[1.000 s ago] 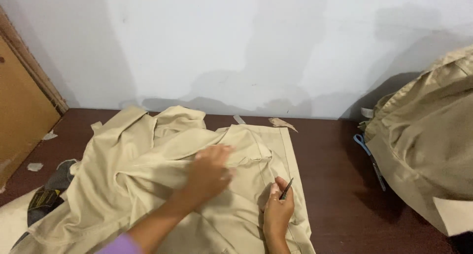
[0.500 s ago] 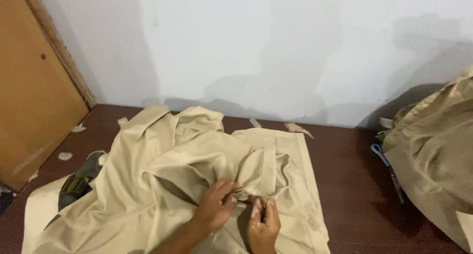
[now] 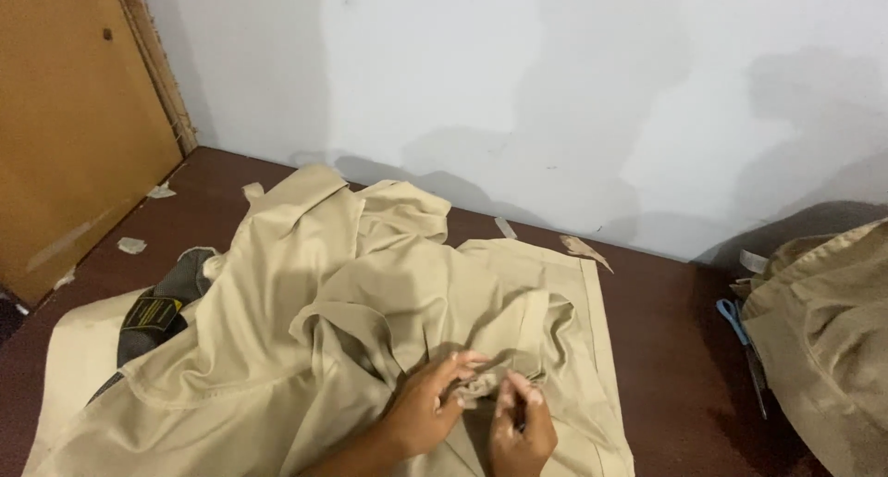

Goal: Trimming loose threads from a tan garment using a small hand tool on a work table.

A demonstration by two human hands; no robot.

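Beige garment (image 3: 370, 338) lies spread on dark red floor (image 3: 666, 347); left hand (image 3: 421, 412) and right hand (image 3: 520, 426) both pinch one small bunched fold at its near edge. Looks like seam or thread work; next needs a steady pinch. Blue-handled scissors (image 3: 745, 338) lie right of garment, by fabric pile (image 3: 823, 329).

A dark reddish-brown floor (image 3: 666, 347) meets a white wall (image 3: 518, 79) marked with grey patches. At the left stands a wooden door (image 3: 65, 125). Small fabric scraps (image 3: 131, 246) lie on the floor near the door, and a longer beige scrap (image 3: 585, 251) lies close to the wall. At the right edge is a separate pile of beige cloth (image 3: 828, 329), with blue-handled scissors (image 3: 743, 338) just beside it on the floor. At the left, a dark grey cloth (image 3: 166, 306) carries a black and yellow label.
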